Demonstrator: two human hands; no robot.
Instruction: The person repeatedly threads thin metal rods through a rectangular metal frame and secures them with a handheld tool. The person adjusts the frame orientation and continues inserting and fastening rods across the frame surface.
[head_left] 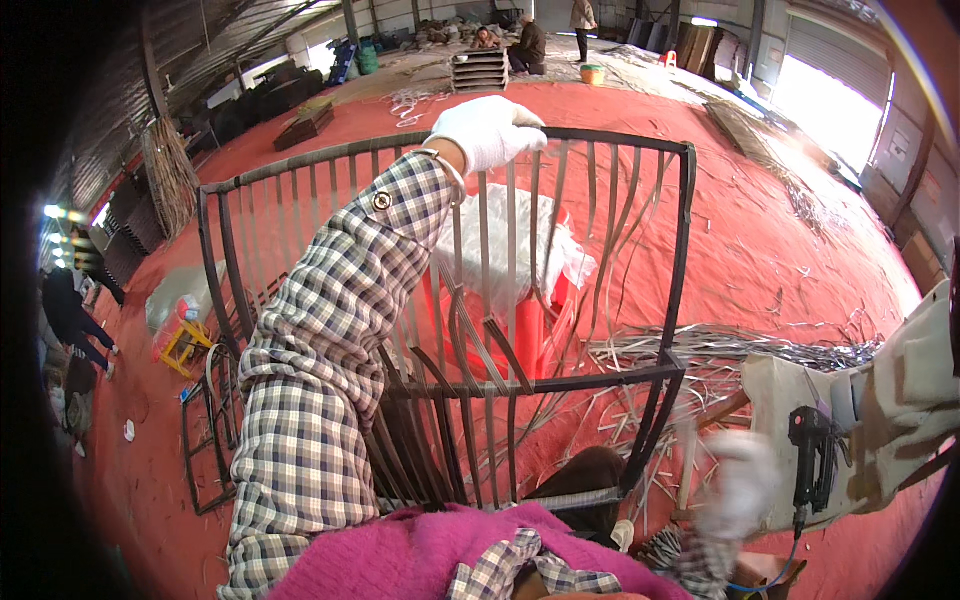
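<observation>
Blk frame stood in front of the wearer, w/ a wide upper panel above a mid bar & a narrower section below. Flat dark strips ran vert. from the top rail; several toward the R side hung slack & curved. Short ends stuck up at angles by the mid bar. Lower strips bunched, fastening hard to tell.

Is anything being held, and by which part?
The white-gloved left grip holds a black rectangular frame by its top rail; the right grip is too blurred to tell.
</observation>
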